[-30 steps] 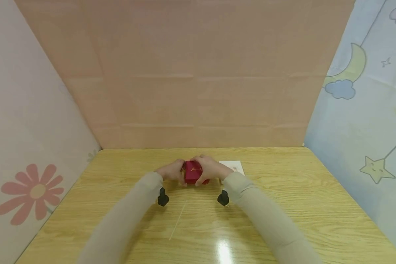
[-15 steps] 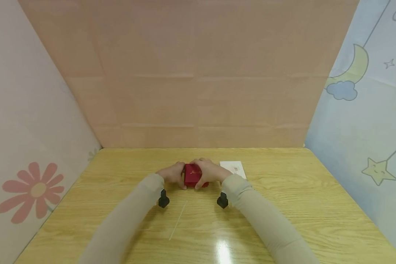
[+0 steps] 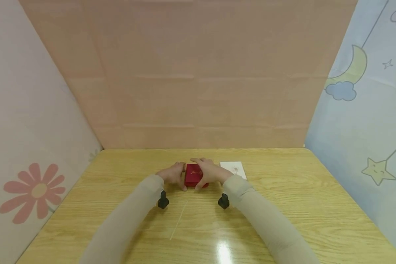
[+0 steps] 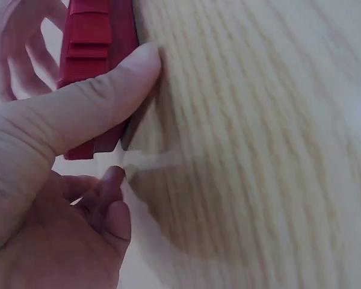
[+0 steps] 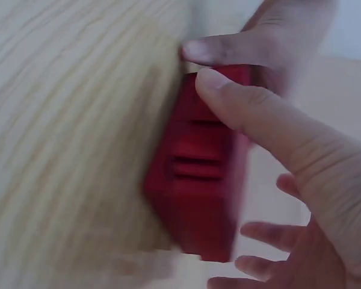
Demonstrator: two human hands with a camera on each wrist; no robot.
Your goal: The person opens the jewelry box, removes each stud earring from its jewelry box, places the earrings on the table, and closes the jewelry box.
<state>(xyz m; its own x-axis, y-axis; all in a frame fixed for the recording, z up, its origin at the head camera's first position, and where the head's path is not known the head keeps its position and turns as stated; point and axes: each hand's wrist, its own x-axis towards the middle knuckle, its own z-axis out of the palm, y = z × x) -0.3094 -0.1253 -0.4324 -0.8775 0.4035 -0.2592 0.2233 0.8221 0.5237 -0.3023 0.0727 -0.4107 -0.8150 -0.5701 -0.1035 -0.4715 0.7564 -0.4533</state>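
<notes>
A small red box (image 3: 193, 175) with gold lettering on its lid sits on the wooden table (image 3: 283, 205), held from both sides. My left hand (image 3: 173, 175) grips its left side, thumb laid against the near face of the red box (image 4: 96, 54). My right hand (image 3: 208, 172) curls over the top and right side, thumb pressed on the near face of the red box (image 5: 198, 174). The box's far side is hidden by fingers.
A white card (image 3: 233, 169) lies flat just right of my right hand. Cardboard panel (image 3: 198, 80) walls off the back; printed sheets hang left and right. A thin pale line (image 3: 178, 220) runs across the tabletop in front of the box.
The box has come down slightly and now sits level on the table between both hands; both hands keep their grip.
</notes>
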